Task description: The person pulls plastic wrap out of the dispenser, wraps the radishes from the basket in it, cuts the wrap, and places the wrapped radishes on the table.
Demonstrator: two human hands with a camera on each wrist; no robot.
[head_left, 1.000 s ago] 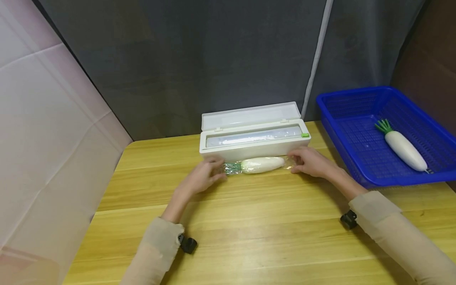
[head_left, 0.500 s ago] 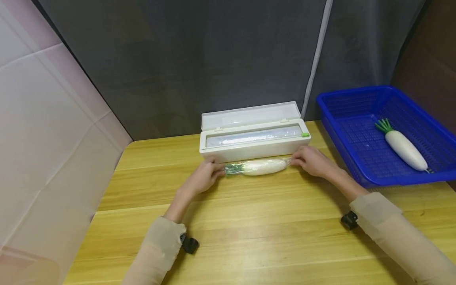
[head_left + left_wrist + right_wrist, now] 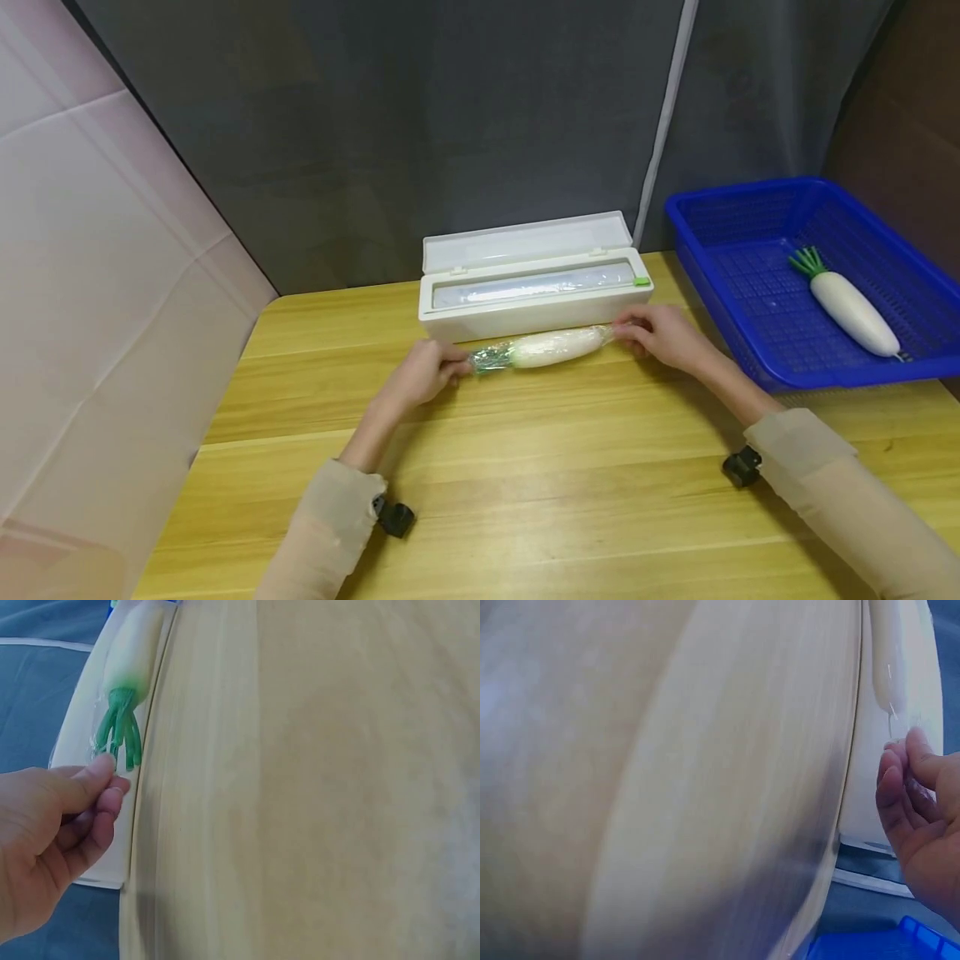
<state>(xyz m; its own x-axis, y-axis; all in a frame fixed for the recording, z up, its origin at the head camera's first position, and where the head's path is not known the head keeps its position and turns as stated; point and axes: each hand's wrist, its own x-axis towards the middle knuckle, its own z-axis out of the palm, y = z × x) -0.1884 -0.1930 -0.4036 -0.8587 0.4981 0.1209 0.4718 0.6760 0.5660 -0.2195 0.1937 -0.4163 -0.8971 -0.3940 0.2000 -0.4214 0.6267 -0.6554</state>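
One white radish (image 3: 558, 347), smooth and tapering, with short green leaf stalks (image 3: 121, 724); encased in clear film (image 3: 491, 357), which is glossy and creased, bunched at both ends. Lies lengthwise, leaf end to the person's left, just in front of the white box (image 3: 536, 317), root end tilted slightly away from the person. Left hand (image 3: 422, 372) pinches the wrap at the stalk tips; right hand (image 3: 663, 336) pinches its gathered end beyond the root tip. Contact with tabletop: cannot tell.

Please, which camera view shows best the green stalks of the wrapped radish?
The left wrist view: the green stalks appear large, with single stalks distinguishable, near the left hand. The head view shows them smaller, under shiny film. The right wrist view shows the wrapped radish's tapered end, not the stalks.
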